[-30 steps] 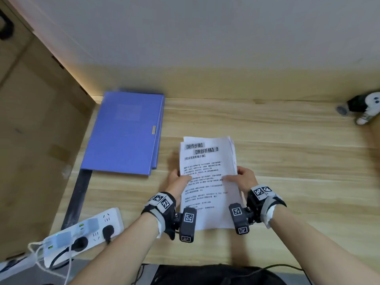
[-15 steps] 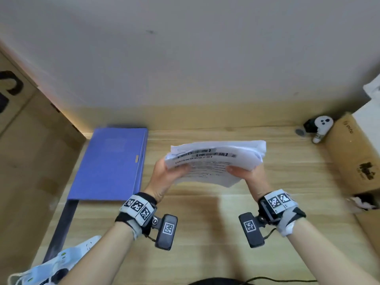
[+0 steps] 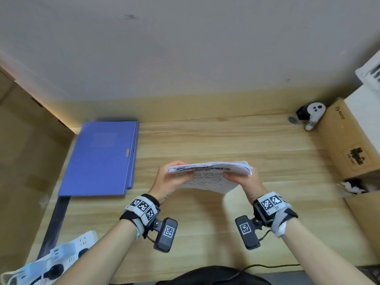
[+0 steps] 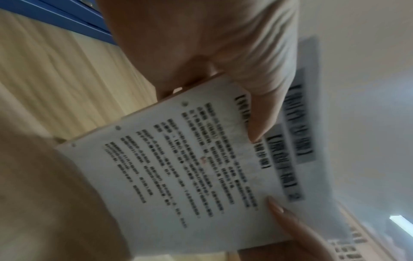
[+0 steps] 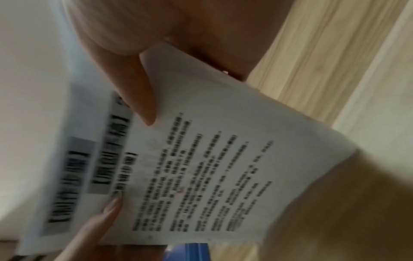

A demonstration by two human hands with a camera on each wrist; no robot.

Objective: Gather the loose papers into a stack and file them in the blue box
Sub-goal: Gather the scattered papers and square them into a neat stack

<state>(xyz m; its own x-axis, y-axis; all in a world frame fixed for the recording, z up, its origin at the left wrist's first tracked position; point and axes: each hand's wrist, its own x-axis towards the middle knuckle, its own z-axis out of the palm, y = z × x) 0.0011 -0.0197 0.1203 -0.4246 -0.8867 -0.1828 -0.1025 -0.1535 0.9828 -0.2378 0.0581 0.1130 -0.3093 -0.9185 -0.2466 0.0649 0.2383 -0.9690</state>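
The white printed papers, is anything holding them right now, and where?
Both hands hold the stack of white printed papers above the desk: left hand at its left edge, right hand at its right edge.

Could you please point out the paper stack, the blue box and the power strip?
paper stack (image 3: 207, 177): head view, printed top sheet.
blue box (image 3: 98, 161): head view, middle of its closed lid.
power strip (image 3: 67, 249): head view, white top face.

Wooden desk (image 3: 226, 140) — blue box (image 3: 100, 157), power strip (image 3: 61, 256).
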